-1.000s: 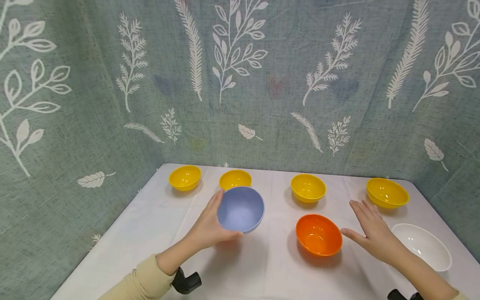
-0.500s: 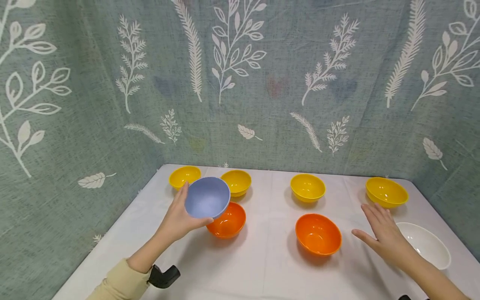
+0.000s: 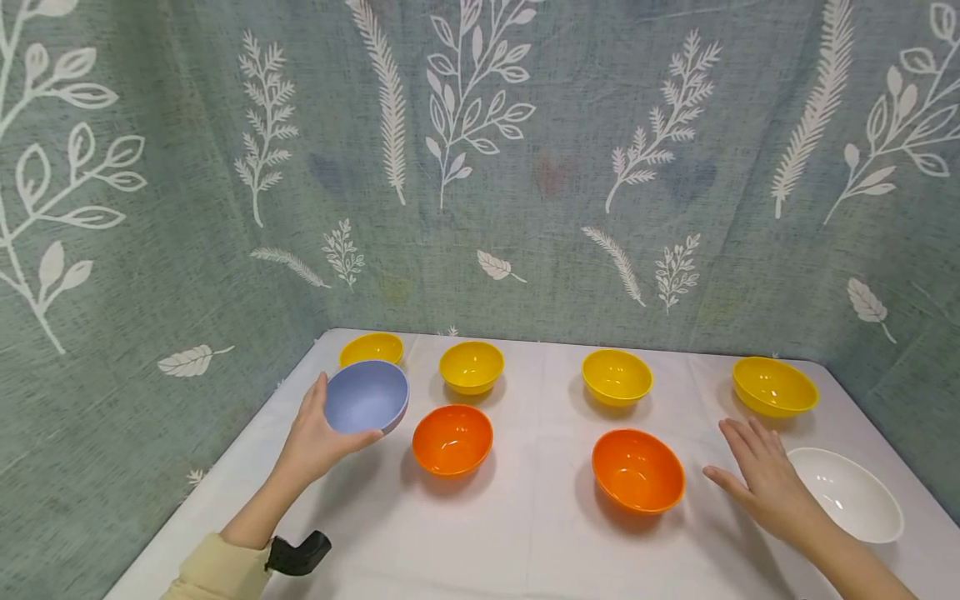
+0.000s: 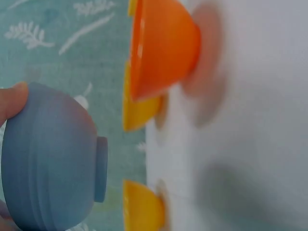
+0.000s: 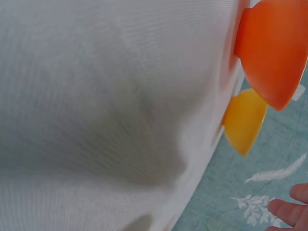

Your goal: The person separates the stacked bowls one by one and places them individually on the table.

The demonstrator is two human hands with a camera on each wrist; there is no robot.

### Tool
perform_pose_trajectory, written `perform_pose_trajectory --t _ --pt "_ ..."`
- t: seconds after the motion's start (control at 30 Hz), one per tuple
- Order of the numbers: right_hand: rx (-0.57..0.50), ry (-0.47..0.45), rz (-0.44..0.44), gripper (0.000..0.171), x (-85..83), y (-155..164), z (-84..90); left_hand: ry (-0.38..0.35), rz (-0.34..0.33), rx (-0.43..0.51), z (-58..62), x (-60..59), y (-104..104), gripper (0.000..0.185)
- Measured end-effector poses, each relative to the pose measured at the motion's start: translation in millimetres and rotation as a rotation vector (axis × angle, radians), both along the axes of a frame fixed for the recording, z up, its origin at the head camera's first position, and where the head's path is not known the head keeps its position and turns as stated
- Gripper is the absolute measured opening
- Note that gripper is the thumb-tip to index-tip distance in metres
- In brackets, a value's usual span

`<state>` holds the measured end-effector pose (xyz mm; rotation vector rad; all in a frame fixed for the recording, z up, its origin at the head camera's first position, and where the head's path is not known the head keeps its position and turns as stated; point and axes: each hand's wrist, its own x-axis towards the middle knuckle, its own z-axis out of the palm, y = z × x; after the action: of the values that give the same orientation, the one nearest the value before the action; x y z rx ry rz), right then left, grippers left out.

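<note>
While held, blue bowl (image 3: pixel 366 397) mouth rightward-tilted

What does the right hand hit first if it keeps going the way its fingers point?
Probably the far-right yellow bowl. The right hand is open, its fingers aimed away from the person toward that bowl, with bare cloth between. The white bowl lies beside it, out of line. Height is unclear.

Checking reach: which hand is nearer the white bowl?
Right. The right hand hovers open just left of the white bowl; the left hand is across the table, holding the blue bowl.
</note>
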<state>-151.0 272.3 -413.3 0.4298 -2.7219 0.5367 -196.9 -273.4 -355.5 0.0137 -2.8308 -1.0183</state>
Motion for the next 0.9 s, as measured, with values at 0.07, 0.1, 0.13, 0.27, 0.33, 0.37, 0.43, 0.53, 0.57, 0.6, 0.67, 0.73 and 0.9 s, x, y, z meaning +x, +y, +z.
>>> perform_pose_trajectory --t 0.07,0.1,0.13,0.27,0.33,0.37,0.43,0.53,0.57,0.6,0.67,0.73,0.9 --pt "-0.003 0.011 -0.001 0.066 -0.2 0 -1.4 -0.005 0.011 -0.006 -4.2 -1.1 -5 0.123" --pt "-0.002 0.008 -0.005 0.066 -0.3 0 -2.0 -0.008 0.016 -0.012 -6.3 -1.5 -7 0.123" --pt "-0.002 0.001 -0.009 0.066 -0.7 0 -2.2 -0.014 0.022 -0.016 -8.4 -2.0 -9 0.123" --pt "-0.003 -0.057 -0.031 0.068 -1.7 -1 -2.4 -0.039 0.044 -0.026 -16.3 -3.0 -17 0.123" --pt "-0.005 -0.076 -0.039 0.069 -2.0 -1 -2.5 -0.052 0.053 -0.030 -20.1 -3.3 -20 0.123" --pt "-0.006 -0.080 -0.041 0.069 -2.0 -1 -2.7 -0.058 0.056 -0.032 -21.8 -3.5 -22 0.123" --pt "-0.008 -0.081 -0.045 0.070 -2.0 -1 -3.4 -0.075 0.061 -0.033 -25.4 -3.8 -25 0.124" --pt "-0.011 -0.064 -0.045 0.070 -2.4 -1 -4.8 -0.109 0.069 -0.027 -30.6 -4.2 -30 0.125" --pt "-0.011 -0.062 -0.046 0.070 -2.7 -1 -5.1 -0.122 0.073 -0.023 -32.2 -4.6 -32 0.125" --pt "-0.012 -0.059 -0.046 0.069 -3.1 -1 -5.3 -0.130 0.077 -0.020 -34.1 -4.8 -34 0.125" --pt "-0.014 -0.053 -0.044 0.069 -4.0 -1 -5.4 -0.148 0.088 -0.010 -37.3 -5.5 -38 0.126" --pt "-0.014 -0.044 -0.041 0.069 -4.9 -1 -5.3 -0.157 0.098 0.002 -40.6 -6.4 -42 0.127" --pt "-0.012 -0.051 -0.043 0.069 -6.0 -2 -5.5 -0.184 0.105 0.020 -47.9 -7.6 -49 0.127"
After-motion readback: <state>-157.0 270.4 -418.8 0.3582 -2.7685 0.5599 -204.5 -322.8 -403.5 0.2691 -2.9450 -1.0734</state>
